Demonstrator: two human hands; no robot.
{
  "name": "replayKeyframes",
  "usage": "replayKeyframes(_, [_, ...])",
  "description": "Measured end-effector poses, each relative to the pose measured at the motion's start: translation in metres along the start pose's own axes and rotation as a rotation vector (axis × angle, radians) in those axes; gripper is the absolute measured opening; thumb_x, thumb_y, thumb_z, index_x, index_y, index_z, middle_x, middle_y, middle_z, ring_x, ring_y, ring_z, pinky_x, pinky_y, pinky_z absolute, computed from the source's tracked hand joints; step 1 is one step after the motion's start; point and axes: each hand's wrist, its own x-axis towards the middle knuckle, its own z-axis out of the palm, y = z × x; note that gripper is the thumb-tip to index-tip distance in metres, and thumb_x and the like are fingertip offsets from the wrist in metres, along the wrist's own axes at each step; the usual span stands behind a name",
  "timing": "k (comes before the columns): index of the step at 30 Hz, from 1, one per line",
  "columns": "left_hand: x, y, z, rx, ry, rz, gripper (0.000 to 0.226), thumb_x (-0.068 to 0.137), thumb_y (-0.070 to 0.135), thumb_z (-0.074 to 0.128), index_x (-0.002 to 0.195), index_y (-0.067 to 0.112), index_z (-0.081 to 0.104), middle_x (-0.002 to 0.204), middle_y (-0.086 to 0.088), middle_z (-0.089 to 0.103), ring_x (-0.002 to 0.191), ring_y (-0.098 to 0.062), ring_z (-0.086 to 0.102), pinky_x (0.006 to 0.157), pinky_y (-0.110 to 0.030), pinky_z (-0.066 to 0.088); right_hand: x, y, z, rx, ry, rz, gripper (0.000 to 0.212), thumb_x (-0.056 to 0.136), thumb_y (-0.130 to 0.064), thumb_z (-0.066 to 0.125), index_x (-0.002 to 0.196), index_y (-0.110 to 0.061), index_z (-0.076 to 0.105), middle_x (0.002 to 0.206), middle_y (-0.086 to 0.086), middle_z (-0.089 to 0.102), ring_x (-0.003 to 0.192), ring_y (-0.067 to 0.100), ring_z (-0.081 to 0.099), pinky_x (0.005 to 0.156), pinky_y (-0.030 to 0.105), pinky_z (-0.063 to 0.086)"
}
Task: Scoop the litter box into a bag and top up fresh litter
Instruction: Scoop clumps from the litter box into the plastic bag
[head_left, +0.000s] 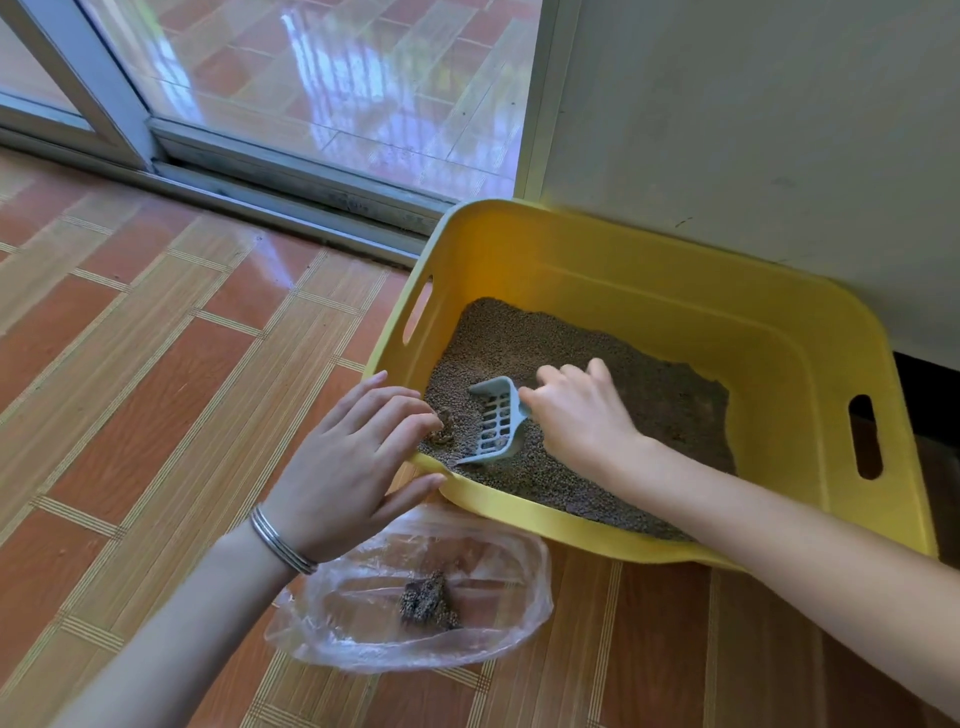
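Note:
A yellow litter box with handle slots stands on the tiled floor against a white wall, holding grey-brown litter. My right hand grips the handle of a pale blue slotted scoop, whose blade lies in the litter near the box's front left corner. A brown clump sits in the litter just left of the scoop. My left hand, a silver bangle on its wrist, rests with straight fingers on the box's front left rim, fingertips by the clump. A clear plastic bag lies on the floor in front, holding one clump.
A sliding glass door with a metal track runs along the far side of the floor. The white wall backs the box. Open tiled floor spreads to the left. A dark gap shows right of the box.

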Motion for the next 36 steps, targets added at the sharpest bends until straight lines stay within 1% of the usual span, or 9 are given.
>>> replayKeyframes(4, [0.002,0.002,0.0,-0.012,0.007,-0.019,0.047,0.092,0.051,0.04,0.109,0.013,0.062,0.11,-0.003,0.063,0.113,-0.023,0.055,0.111,-0.043,0.026,0.001,0.004,0.017,0.261,0.005,0.035,0.033,0.086,0.0,0.054,0.11,-0.019,0.066,0.089,0.001,0.053,0.088,0.022,0.05,0.085,0.04,0.03])
replayKeyframes(7, [0.001,0.002,0.0,-0.012,-0.001,-0.015,0.047,0.092,0.051,0.04,0.108,0.013,0.062,0.11,-0.002,0.063,0.113,-0.023,0.056,0.111,-0.044,0.027,-0.007,0.015,0.03,0.557,-0.024,0.102,0.036,0.087,-0.004,0.059,0.12,-0.017,0.062,0.103,0.004,0.062,0.096,0.021,0.053,0.09,0.039,0.033])
replayKeyframes(11, [0.001,0.0,0.0,-0.006,-0.01,-0.008,0.048,0.092,0.052,0.039,0.107,0.013,0.063,0.109,-0.002,0.063,0.112,-0.023,0.056,0.111,-0.043,0.027,-0.011,0.03,0.032,0.669,0.013,0.162,0.035,0.084,-0.008,0.066,0.118,-0.015,0.063,0.104,0.005,0.064,0.101,0.023,0.057,0.095,0.045,0.04])
replayKeyframes(17, [-0.001,0.004,-0.002,0.01,-0.008,-0.04,0.048,0.091,0.052,0.04,0.105,0.012,0.064,0.107,-0.003,0.064,0.11,-0.023,0.056,0.11,-0.043,0.028,-0.029,0.061,0.023,0.668,0.042,0.09,0.036,0.083,-0.008,0.067,0.117,-0.015,0.064,0.089,-0.007,0.056,0.088,0.016,0.057,0.082,0.03,0.042])
replayKeyframes(20, [0.0,0.006,-0.002,0.014,-0.016,-0.048,0.049,0.092,0.052,0.039,0.105,0.012,0.064,0.108,-0.002,0.063,0.11,-0.023,0.057,0.111,-0.043,0.028,-0.036,0.067,0.022,0.644,0.033,0.081,0.036,0.083,-0.009,0.068,0.117,-0.016,0.064,0.089,-0.007,0.056,0.086,0.015,0.056,0.08,0.028,0.041])
replayKeyframes(24, [-0.001,0.006,-0.002,0.014,-0.016,-0.053,0.049,0.092,0.052,0.038,0.105,0.013,0.064,0.107,-0.002,0.063,0.108,-0.023,0.057,0.111,-0.043,0.028,-0.048,0.07,0.024,0.689,0.03,0.074,0.035,0.083,-0.009,0.067,0.117,-0.017,0.064,0.086,-0.009,0.056,0.074,0.003,0.052,0.064,0.012,0.037])
replayKeyframes(29, [-0.001,0.006,-0.002,0.021,-0.024,-0.057,0.05,0.092,0.053,0.036,0.104,0.012,0.064,0.106,-0.002,0.064,0.107,-0.023,0.058,0.111,-0.042,0.027,-0.059,0.077,0.021,0.686,0.038,0.082,0.035,0.083,-0.009,0.068,0.117,-0.017,0.065,0.085,-0.014,0.055,0.072,-0.003,0.051,0.067,0.008,0.037])
replayKeyframes(33, [-0.001,0.006,-0.002,0.02,-0.018,-0.057,0.049,0.092,0.053,0.037,0.103,0.013,0.064,0.106,-0.001,0.064,0.107,-0.022,0.057,0.111,-0.042,0.027,-0.064,0.082,0.02,0.706,0.045,0.081,0.035,0.082,-0.008,0.069,0.115,-0.017,0.066,0.083,-0.017,0.054,0.075,-0.015,0.049,0.066,0.005,0.036])
replayKeyframes(36, [-0.001,0.006,-0.002,0.022,-0.023,-0.058,0.049,0.092,0.053,0.037,0.103,0.013,0.064,0.106,-0.001,0.063,0.107,-0.022,0.057,0.111,-0.042,0.027,-0.065,0.085,0.019,0.701,0.032,0.094,0.034,0.082,-0.009,0.069,0.114,-0.019,0.066,0.085,-0.013,0.057,0.07,-0.007,0.051,0.064,0.005,0.036])
